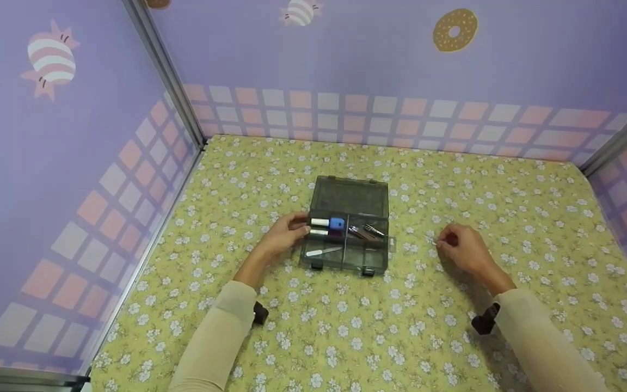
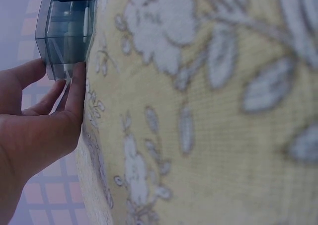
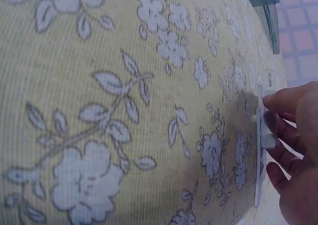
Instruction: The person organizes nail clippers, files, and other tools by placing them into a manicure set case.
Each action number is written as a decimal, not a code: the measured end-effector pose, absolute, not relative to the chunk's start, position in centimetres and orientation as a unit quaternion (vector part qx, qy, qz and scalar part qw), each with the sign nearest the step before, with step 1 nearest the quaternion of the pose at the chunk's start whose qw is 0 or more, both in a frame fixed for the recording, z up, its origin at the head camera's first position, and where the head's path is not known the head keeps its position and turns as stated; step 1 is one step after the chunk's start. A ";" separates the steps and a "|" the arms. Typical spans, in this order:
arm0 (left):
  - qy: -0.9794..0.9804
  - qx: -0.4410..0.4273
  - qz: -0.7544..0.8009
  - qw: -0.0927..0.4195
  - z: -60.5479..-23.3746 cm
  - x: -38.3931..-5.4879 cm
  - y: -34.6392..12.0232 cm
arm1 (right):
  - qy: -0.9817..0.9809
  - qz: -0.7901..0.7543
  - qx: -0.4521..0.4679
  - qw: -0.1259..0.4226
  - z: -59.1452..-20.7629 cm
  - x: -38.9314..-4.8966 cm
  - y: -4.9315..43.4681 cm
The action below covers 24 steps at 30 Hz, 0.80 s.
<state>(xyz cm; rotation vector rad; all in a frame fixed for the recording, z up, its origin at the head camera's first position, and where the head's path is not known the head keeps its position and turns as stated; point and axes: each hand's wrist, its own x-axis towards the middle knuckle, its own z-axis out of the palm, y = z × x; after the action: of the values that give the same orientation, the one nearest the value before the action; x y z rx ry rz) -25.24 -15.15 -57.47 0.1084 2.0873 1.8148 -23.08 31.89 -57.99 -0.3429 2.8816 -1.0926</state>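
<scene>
Near the middle of the cloth lies a dark see-through compartment box [image 1: 365, 258], its lid [image 1: 350, 197] folded back. My left hand [image 1: 281, 235] holds its left side, fingers and thumb at the wall, as the left wrist view also shows. Inside are a blue-and-white bottle [image 1: 337, 224], a second white-and-dark bottle [image 1: 319, 232] beside it, a slim white-handled tool [image 1: 316, 252] and several small metal tools [image 1: 365, 233]. Off to the right, my right hand [image 1: 463, 247] pinches a thin clear plastic piece [image 3: 269, 128] just above the cloth. Small print on it reads "MANICURE".
A yellow flowered cloth [image 1: 357, 326] covers the table. Purple walls with a pink-and-white check [image 1: 357, 114] rise at the back and both sides, joined by metal posts [image 1: 169, 71]. A clear tab [image 1: 392, 244] sticks out from the box's right side.
</scene>
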 end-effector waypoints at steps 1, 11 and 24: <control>0.742 0.038 0.643 0.185 -57.4 -25.2 -15.2 | 0.927 -0.357 -0.110 0.019 -57.9 -23.1 31.7; 0.741 0.032 0.645 0.183 -57.5 -25.2 -15.0 | 0.903 -0.403 -0.146 0.019 -56.3 -23.0 28.3; 0.740 0.023 0.646 0.185 -57.3 -25.0 -15.0 | 0.884 -0.423 -0.198 0.014 -55.3 -22.6 23.4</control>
<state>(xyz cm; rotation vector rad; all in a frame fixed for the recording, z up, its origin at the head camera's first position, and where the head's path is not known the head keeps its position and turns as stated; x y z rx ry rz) -24.98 -14.98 -57.34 0.0661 2.0857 1.8198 -22.59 23.38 -55.26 -0.6164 2.7547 -1.3162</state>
